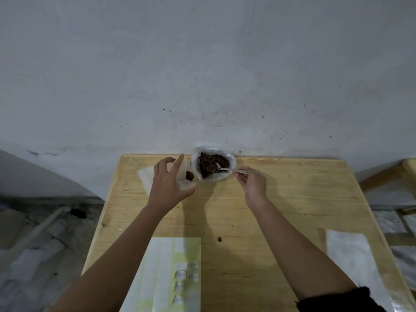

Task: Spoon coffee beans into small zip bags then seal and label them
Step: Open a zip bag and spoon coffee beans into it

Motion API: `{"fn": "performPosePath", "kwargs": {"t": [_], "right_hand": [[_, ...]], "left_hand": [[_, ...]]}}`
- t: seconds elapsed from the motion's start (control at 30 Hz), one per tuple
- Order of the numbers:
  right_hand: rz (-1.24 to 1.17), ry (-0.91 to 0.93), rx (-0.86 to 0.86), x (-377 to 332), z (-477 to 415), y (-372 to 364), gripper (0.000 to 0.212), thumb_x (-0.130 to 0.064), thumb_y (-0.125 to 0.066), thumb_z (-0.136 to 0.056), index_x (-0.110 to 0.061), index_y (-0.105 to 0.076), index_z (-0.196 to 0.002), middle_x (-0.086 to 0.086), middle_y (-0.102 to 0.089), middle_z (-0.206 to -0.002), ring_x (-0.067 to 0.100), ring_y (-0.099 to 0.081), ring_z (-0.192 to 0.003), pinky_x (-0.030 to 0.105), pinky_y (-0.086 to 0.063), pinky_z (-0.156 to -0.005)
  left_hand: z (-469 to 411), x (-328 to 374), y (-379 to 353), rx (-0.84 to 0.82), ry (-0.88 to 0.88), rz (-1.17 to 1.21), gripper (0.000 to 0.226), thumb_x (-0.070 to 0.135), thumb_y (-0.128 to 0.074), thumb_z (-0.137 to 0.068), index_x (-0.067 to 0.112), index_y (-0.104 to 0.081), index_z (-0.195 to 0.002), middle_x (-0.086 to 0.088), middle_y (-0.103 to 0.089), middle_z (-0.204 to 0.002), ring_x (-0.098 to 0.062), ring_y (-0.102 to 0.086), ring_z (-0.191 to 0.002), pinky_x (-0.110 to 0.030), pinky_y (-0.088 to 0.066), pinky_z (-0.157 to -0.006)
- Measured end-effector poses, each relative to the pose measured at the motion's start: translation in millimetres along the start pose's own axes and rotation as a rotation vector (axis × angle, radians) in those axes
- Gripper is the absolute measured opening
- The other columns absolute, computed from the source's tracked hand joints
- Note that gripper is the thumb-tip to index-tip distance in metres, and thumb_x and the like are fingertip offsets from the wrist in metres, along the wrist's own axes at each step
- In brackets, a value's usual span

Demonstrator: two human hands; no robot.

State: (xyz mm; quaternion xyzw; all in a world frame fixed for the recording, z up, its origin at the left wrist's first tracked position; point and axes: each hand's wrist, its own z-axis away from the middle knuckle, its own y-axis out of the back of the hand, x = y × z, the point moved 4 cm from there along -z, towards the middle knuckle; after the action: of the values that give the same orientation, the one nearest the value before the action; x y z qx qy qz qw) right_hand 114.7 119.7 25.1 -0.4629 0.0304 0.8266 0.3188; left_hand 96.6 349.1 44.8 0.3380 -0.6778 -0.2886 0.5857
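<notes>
Right hand (252, 184) pinches spoon (225, 170), left hand (168, 184) holds zip bag (186, 174)

The wooden table (292, 199) carries a bean bag (212, 164) (far edge), label sheet (166, 275), zip bags (353, 257) and stray bean (219, 239).

Dim flat light, soft shadows beneath the arms, edges bowed (wide-angle), slightly soft focus

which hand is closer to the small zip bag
Left. The left hand holds the small zip bag; the right hand is right of the big bean bag, holding the spoon.
</notes>
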Motion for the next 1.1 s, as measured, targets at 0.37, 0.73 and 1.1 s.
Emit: {"fn": "performPosePath", "kwargs": {"t": [0.37,0.73,1.1], "right_hand": [[0.256,0.287,-0.29,-65,29,7,0.023,-0.002,-0.048,-0.093,0.002,-0.067,-0.081,0.014,-0.067,-0.073,0.019,-0.067,-0.061,0.02,-0.055,-0.062],[0.322,0.575,-0.122,-87,39,33,0.025,-0.003,-0.048,-0.093,-0.003,-0.066,-0.077,0.008,-0.065,-0.072,0.014,-0.065,-0.066,0.021,-0.054,-0.064],[0.344,0.272,-0.176,-25,16,22,0.019,-0.005,-0.047,-0.095,-0.003,-0.065,-0.094,0.011,-0.068,-0.094,0.024,-0.067,-0.095,0.027,-0.055,-0.084]], "left_hand": [[-15,41,-20,-0.036,-0.074,0.006,0.093,0.033,-0.084,-0.06,0.015,-0.041,-0.14,-0.015,-0.039,-0.129,-0.03,-0.032,-0.122,-0.041,-0.035,-0.102],[-16,59,-20,-0.047,-0.128,0.04,0.095,0.032,-0.083,-0.064,0.018,-0.034,-0.144,-0.013,-0.035,-0.132,-0.026,-0.028,-0.125,-0.038,-0.034,-0.103],[-9,31,7,-0.001,-0.028,0.15,0.097,0.059,-0.065,-0.059,0.026,-0.034,-0.144,-0.002,-0.032,-0.131,-0.012,-0.025,-0.12,-0.031,-0.034,-0.095]]}}
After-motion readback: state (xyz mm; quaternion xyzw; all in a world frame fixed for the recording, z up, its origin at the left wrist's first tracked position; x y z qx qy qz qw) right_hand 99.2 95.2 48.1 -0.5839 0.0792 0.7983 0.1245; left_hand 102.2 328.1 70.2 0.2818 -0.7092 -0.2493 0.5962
